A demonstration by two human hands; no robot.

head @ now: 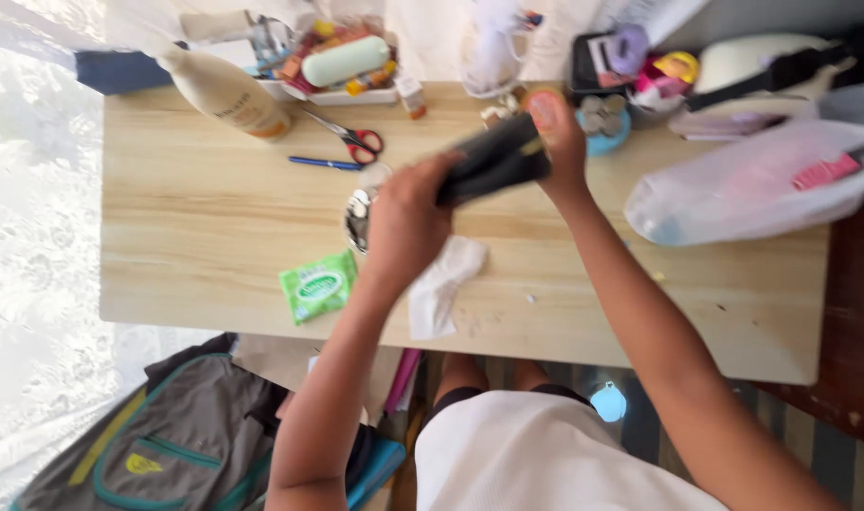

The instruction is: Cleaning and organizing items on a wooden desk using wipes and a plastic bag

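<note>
Both my hands hold a dark, long object (pixel 493 161) above the light wooden table (pixel 195 237). My left hand (pixel 408 222) grips its lower end. My right hand (pixel 557 132) grips its upper end, thumb up. The object is blurred and I cannot tell what it is. Under my left hand a white tissue (pixel 441 284) lies on the table. A small shiny tin (pixel 358 213) is partly hidden behind my left hand. A green packet of wipes (pixel 316 284) lies to the left of the tissue.
Red-handled scissors (pixel 351 137), a blue pen (pixel 323 163) and a lotion bottle (pixel 226 93) lie at the back left. A tray of clutter (pixel 342 61) stands behind them. A plastic bag (pixel 744 185) lies at the right. A grey backpack (pixel 167 445) sits on the floor.
</note>
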